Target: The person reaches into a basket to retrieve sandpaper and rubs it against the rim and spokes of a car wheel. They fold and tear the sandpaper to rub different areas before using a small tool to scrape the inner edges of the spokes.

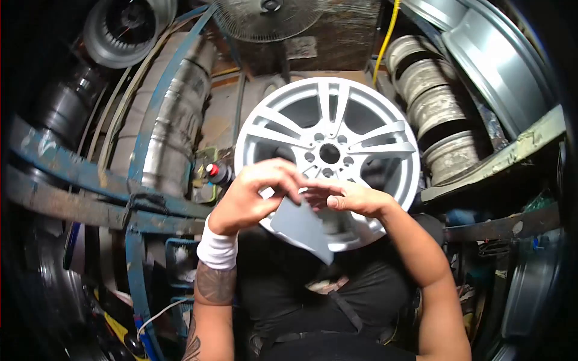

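My left hand (263,194), with a white band at the wrist, pinches the upper edge of a grey sheet of sandpaper (301,227). The thin sheet hangs at a slant over the near rim of the wheel. My right hand (352,200) is open, its fingers stretched toward the left hand and its thumb apart. Whether its fingertips touch the sheet is hidden. Under both hands lies a silver multi-spoke alloy wheel (329,129), face up, its near spokes partly covered.
A dark bottle with a red cap (218,172) stands left of the wheel. Blue metal frames (165,78) with stacked rims flank the left side. More worn rims (442,108) line the right. A fan (271,18) stands at the back, near a yellow cable (387,42).
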`<state>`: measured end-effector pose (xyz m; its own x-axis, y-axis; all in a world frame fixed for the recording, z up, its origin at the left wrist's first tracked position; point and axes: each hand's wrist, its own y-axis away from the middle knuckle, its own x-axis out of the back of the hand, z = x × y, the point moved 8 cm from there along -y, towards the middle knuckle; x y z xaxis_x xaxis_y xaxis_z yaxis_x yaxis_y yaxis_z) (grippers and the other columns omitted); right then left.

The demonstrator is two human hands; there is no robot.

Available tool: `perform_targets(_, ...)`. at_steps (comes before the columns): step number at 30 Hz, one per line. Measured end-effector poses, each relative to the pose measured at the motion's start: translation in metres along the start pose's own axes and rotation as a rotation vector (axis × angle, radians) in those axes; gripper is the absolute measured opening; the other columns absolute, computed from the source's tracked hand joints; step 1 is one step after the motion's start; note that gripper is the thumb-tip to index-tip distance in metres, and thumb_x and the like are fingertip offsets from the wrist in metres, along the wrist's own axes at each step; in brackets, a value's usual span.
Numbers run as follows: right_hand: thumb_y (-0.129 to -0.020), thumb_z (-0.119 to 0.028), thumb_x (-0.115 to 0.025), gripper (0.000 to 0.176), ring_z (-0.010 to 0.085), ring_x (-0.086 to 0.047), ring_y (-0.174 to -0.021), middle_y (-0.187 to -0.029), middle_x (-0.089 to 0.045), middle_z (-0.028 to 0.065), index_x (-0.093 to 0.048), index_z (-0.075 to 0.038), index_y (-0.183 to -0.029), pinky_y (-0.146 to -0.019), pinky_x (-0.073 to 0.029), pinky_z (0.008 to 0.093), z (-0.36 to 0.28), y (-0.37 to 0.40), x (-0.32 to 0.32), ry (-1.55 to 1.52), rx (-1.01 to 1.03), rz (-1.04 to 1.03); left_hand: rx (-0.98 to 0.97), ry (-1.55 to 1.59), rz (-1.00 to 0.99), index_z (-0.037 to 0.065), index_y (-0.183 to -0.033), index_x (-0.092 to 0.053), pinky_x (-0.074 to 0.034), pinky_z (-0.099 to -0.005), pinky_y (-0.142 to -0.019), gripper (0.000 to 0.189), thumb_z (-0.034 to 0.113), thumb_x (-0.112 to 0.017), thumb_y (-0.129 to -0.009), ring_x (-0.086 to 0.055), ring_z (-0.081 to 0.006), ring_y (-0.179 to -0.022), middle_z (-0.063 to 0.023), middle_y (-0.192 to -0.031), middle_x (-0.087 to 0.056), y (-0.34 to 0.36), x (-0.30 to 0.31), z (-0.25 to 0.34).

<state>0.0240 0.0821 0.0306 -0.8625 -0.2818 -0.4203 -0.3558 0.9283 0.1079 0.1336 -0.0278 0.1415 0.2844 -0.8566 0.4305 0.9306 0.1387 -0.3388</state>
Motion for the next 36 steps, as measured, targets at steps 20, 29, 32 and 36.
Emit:
perform_targets(20, -0.101, -0.019, -0.071, 0.035, 0.0117, -0.070, -0.098, -0.110, -0.075, 0.0089, -0.067, 0.006, -0.126, -0.087, -0.056, 0.0276, 0.011, 0.051, 0.068, -0.287, 0.268, 0.661, 0.634, 0.672, 0.080, 0.000, -0.126, -0.068, -0.056, -0.0256, -0.086, 0.040, 0.006, -0.085, -0.090, -0.068, -0.0094, -0.095, -0.0058, -0.107, -0.074, -0.066, -0.079, -0.135)
perform_targets(29, -0.103, -0.015, -0.073, 0.037, 0.0116, -0.070, -0.103, -0.110, -0.077, 0.0100, -0.064, 0.008, -0.131, -0.089, -0.057, 0.0272, 0.000, 0.062, 0.089, 0.045, 0.415, 0.965, 0.631, 0.564, 0.160, -0.003, -0.101, -0.075, -0.055, -0.0217, -0.066, 0.021, 0.007, -0.088, -0.087, -0.069, -0.0081, -0.073, -0.0064, -0.086, -0.077, -0.067, -0.079, -0.133)
perform_targets(32, -0.104, -0.014, -0.072, 0.030, 0.0102, -0.070, -0.100, -0.108, -0.077, 0.0087, -0.068, 0.007, -0.124, -0.089, -0.057, 0.0256, -0.005, 0.065, 0.090, 0.016, 0.384, 0.955, 0.645, 0.512, 0.165, -0.004, -0.101, -0.076, -0.055, -0.0221, -0.067, 0.022, 0.008, -0.088, -0.087, -0.069, -0.0080, -0.073, -0.0065, -0.085, -0.077, -0.068, -0.076, -0.132)
perform_targets(36, -0.104, -0.015, -0.072, 0.026, 0.0069, -0.068, -0.094, -0.104, -0.076, 0.0062, -0.070, 0.006, -0.120, -0.085, -0.056, 0.0233, -0.009, 0.065, 0.086, -0.044, 0.374, 0.944, 0.641, 0.494, 0.161, -0.005, -0.100, -0.078, -0.054, -0.0228, -0.066, 0.020, 0.008, -0.087, -0.087, -0.068, -0.0082, -0.072, -0.0064, -0.082, -0.076, -0.067, -0.073, -0.129)
